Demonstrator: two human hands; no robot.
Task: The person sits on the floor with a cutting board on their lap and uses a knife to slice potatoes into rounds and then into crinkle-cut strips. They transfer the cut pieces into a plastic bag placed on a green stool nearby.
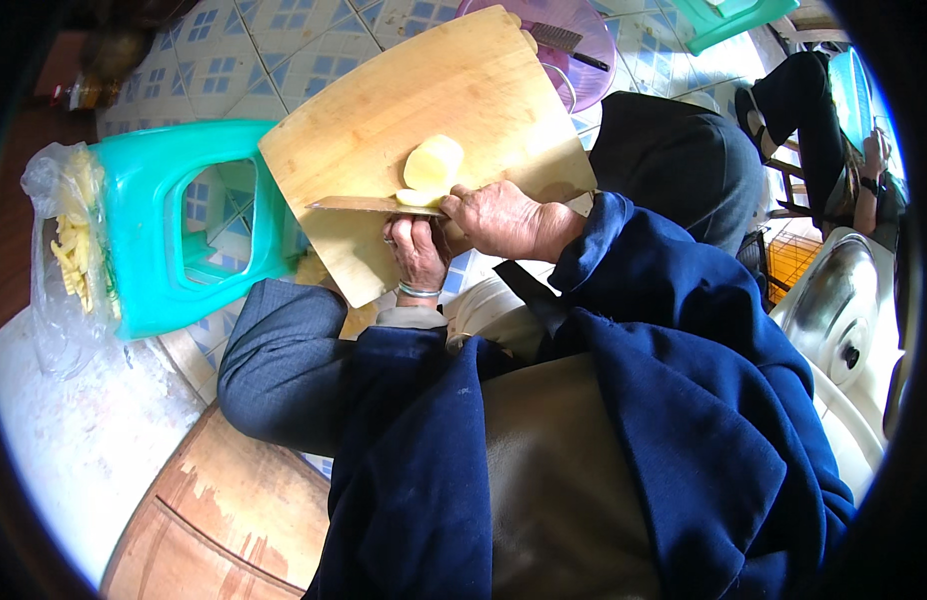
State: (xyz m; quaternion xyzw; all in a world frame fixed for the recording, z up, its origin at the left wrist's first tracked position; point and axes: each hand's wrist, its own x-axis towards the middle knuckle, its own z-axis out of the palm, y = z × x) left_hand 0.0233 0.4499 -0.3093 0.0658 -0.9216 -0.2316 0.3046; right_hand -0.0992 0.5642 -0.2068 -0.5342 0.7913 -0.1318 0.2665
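Observation:
A wooden cutting board lies tilted before me. On it are a peeled, pale yellow piece that looks like potato and a cut slice against the far side of a knife's blade. My right hand is closed around the knife's right end, its handle hidden, with the thumb beside the slice. My left hand, wearing a bracelet, has curled fingers against the near side of the blade; whether they grip anything is hidden.
A turquoise plastic stool stands left, beside a clear bag of pale cut strips. Beyond the board, a purple basin holds a grater-like tool. At right are a metal lid and another person's hand near a blue basin.

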